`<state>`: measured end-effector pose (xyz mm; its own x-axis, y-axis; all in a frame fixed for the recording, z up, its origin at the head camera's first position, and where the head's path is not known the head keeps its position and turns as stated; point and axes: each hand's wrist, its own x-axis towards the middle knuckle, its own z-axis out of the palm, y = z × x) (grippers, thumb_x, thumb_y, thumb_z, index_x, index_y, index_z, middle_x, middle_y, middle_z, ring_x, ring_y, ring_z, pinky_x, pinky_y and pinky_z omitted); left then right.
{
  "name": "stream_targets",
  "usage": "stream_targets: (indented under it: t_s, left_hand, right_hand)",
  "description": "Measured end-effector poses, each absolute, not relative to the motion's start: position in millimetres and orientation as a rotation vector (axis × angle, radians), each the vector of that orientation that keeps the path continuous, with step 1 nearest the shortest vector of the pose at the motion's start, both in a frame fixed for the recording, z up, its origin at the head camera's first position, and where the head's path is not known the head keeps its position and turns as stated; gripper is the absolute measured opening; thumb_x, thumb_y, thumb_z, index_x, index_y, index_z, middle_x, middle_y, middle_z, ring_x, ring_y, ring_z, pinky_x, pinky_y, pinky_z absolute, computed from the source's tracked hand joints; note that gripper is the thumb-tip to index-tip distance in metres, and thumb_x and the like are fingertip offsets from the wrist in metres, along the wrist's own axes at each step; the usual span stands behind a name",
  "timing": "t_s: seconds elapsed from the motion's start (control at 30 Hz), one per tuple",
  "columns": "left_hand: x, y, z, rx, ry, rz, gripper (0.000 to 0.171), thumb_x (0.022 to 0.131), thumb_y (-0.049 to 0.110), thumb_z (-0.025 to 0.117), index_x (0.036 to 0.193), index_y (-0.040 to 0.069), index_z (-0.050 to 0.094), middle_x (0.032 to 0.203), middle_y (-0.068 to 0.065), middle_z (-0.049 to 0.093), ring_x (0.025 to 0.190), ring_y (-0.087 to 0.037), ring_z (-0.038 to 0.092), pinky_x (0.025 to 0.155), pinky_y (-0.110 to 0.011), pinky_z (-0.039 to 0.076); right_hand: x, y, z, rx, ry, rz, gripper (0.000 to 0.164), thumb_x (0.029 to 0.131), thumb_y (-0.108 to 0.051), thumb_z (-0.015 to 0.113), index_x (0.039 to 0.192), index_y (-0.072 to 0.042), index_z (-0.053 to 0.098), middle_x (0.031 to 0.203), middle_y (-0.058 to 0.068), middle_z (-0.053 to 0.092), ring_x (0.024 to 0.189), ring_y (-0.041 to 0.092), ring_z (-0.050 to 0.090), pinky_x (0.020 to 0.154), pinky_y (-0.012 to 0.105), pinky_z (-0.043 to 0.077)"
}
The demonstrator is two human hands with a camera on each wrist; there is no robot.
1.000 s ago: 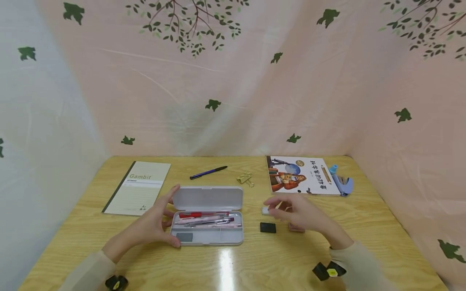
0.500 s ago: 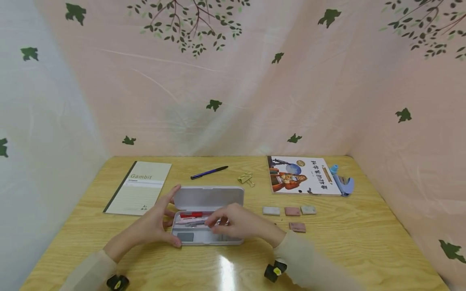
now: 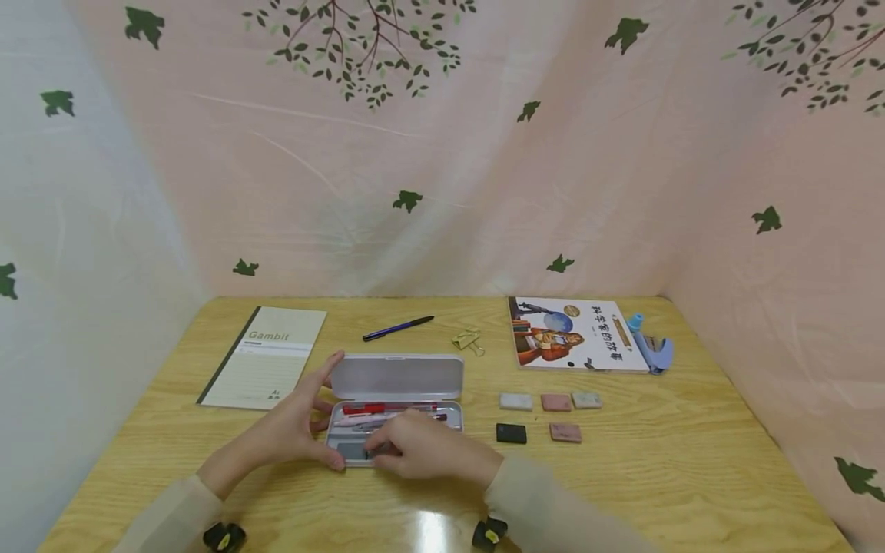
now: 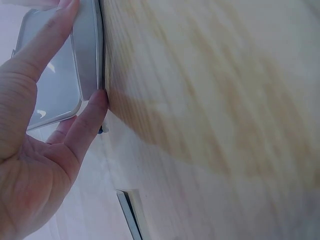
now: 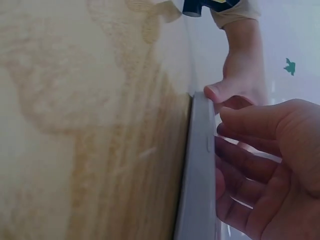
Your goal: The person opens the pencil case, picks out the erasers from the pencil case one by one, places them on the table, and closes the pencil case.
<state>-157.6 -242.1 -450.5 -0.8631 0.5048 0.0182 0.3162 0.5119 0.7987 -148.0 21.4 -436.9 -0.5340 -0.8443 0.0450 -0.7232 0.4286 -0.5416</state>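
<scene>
My left hand holds the left end of an open translucent pencil case, thumb at its front corner and a finger at the raised lid. In the left wrist view, fingertips press along its edge. Pens lie in the back compartment. A grey eraser sits in the front compartment. Over that compartment my right hand has bent fingers, with its fingertips right at the eraser's right end. In the right wrist view the case wall partly hides those fingers; I cannot tell whether they pinch the eraser.
Right of the case, a white eraser, a pink eraser and a pale one form a row above a black eraser and another pink one. Behind are a notebook, pen, binder clip and picture book.
My right hand has moved left from the loose erasers, across the pens, down to the front compartment of the case. The loose erasers are uncovered now. My left hand keeps its hold.
</scene>
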Motion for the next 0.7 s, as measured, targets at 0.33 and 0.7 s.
stream_targets:
  t_s: [0.33, 0.7]
  left_hand:
    - [-159, -243, -450, 0.719, 2.532, 1.279, 0.142, 0.062, 0.034, 0.099, 0.162, 0.042, -0.002, 0.140, -0.016, 0.036, 0.108, -0.030, 0.060, 0.085, -0.030, 0.057]
    - [-159, -244, -449, 0.704, 2.523, 1.284, 0.141, 0.063, 0.032, 0.098, 0.163, 0.038, -0.002, 0.140, -0.016, 0.036, 0.108, -0.030, 0.060, 0.086, -0.032, 0.058]
  right_hand:
    - [-144, 15, -439, -1.287, 2.524, -0.800, 0.028, 0.097, -0.019, 0.070, 0.124, -0.012, 0.075, 0.063, -0.015, 0.057, 0.045, -0.006, 0.037, 0.047, 0.013, 0.035]
    - [-153, 7, -443, -1.100, 2.291, -1.216, 0.022, 0.091, -0.006, 0.076, 0.113, -0.005, 0.077, 0.107, -0.002, 0.075, 0.088, -0.007, 0.064, 0.079, 0.011, 0.053]
